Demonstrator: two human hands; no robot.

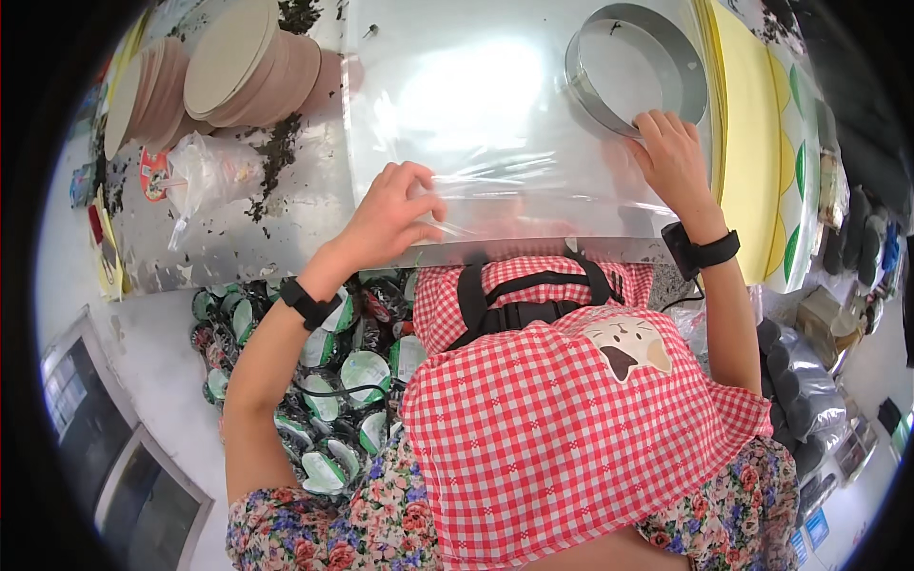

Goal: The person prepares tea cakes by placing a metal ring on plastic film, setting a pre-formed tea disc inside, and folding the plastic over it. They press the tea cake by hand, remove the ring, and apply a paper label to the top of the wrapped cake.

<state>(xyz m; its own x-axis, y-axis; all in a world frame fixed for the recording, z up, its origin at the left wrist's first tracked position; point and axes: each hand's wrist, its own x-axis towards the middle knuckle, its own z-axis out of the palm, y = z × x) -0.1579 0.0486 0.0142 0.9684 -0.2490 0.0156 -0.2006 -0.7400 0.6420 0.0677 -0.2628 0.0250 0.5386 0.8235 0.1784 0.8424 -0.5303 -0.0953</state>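
A stack of clear plastic film or bags (457, 150) lies on the metal tabletop before me. My left hand (400, 210) is over its near left part, fingers curled and apart; whether it pinches the film I cannot tell. A round metal ring (582, 86) stands on the plastic at the upper right. At the ring's near rim is my right hand (668, 153), fingers bent over the edge, thumb to the left. Its fingertips are partly hidden against the rim.
Stacks of round tan discs (235, 64) stand at the upper left, near a plastic-wrapped cup (214, 171). Dark crumbs (278, 153) are scattered beside them. Yellow sheets (746, 143) lie to the right. Packed bundles with green-and-white labels (364, 378) are below the table edge.
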